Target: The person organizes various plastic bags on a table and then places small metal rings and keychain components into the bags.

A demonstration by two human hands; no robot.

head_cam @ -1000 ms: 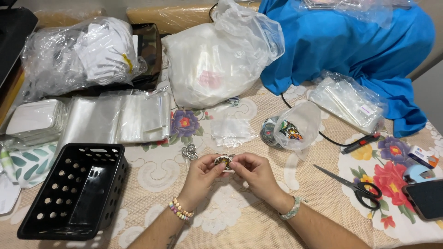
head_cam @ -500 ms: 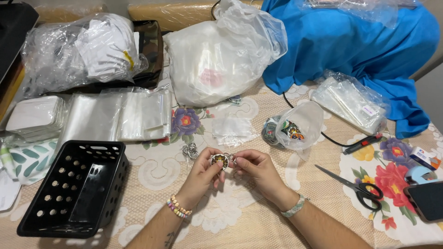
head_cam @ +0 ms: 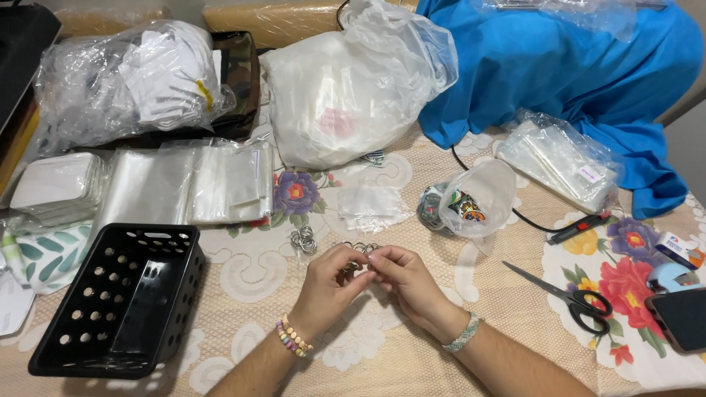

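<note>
Just right of the black basket [head_cam: 118, 301], our left hand [head_cam: 329, 283] and right hand [head_cam: 403, 278] pinched one small ring [head_cam: 355, 265]; a slip could've scattered nearby loose rings [head_cam: 303, 240].

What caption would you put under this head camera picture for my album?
Two hands, left hand and right hand, pinch a small metal ring together over a lace tablecloth, beside a black basket.

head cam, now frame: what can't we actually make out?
- Small item between left hand and right hand: covered by the fingers.
- Phone: cut off by the right edge.
- Pouch contents: too small to tell.
- Basket inside: dark, partly hidden by its wall.
</note>
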